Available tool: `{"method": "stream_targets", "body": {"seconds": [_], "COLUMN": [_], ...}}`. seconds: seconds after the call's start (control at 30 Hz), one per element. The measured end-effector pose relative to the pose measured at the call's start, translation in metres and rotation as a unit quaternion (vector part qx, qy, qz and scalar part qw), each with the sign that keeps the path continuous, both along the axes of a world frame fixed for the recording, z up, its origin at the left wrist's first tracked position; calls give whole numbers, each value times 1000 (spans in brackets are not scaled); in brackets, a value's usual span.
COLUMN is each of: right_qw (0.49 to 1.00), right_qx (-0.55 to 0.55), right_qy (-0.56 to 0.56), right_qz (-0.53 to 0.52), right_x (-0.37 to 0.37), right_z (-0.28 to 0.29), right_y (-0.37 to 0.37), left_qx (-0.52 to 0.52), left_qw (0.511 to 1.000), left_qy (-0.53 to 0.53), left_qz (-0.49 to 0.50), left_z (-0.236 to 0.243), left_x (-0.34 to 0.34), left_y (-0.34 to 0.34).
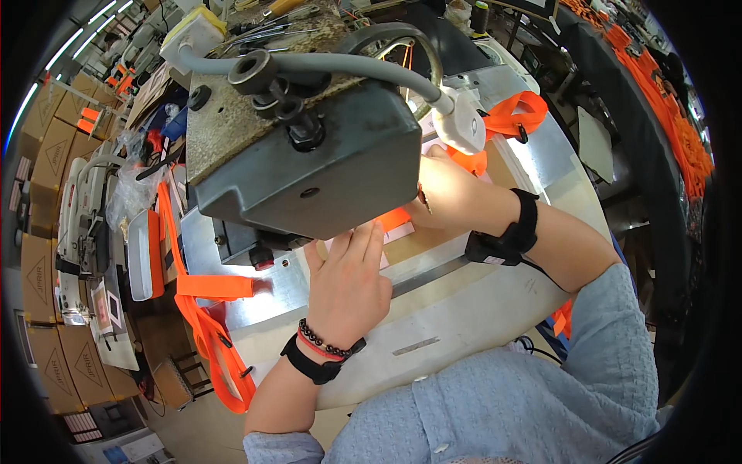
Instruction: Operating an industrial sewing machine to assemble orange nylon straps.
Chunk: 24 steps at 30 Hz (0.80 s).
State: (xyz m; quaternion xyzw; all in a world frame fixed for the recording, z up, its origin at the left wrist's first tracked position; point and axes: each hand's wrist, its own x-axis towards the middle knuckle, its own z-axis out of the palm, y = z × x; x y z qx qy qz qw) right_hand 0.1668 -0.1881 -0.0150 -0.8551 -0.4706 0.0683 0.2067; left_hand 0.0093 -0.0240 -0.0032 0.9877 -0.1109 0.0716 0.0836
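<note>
While left hand (352, 282) lies outstretched by orange strap (396, 221), right hand (456, 195) curled.

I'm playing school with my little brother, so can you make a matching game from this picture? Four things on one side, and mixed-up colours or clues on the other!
Things:
1. Left hand
2. Straps
3. Bendy tube
4. Sleeves

Clues:
A. Light blue
B. Grey
C. Has dark beads around its wrist
D. Bright orange

Right pairs: 1-C, 2-D, 3-B, 4-A
</note>
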Motion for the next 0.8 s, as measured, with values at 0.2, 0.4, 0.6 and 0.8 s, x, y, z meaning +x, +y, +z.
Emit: {"method": "stream_targets", "body": {"seconds": [0.2, 0.4, 0.6, 0.8], "right_qw": [992, 970, 933, 968], "right_qx": [-99, 118, 94, 66], "right_qy": [80, -185, -294, -185], "right_qz": [-20, 109, 187, 157], "right_x": [2, -3, -14, -18], "right_z": [18, -13, -3, 1], "right_y": [8, -8, -27, -31], "left_qx": [4, 9, 10, 1], "left_qw": [1000, 1000, 1000, 1000], "left_qy": [-9, -10, -4, -6], "left_qz": [0, 5, 9, 9], "left_z": [0, 0, -1, -3], "left_x": [0, 0, -1, -3], "left_y": [-1, -2, -1, 2]}}
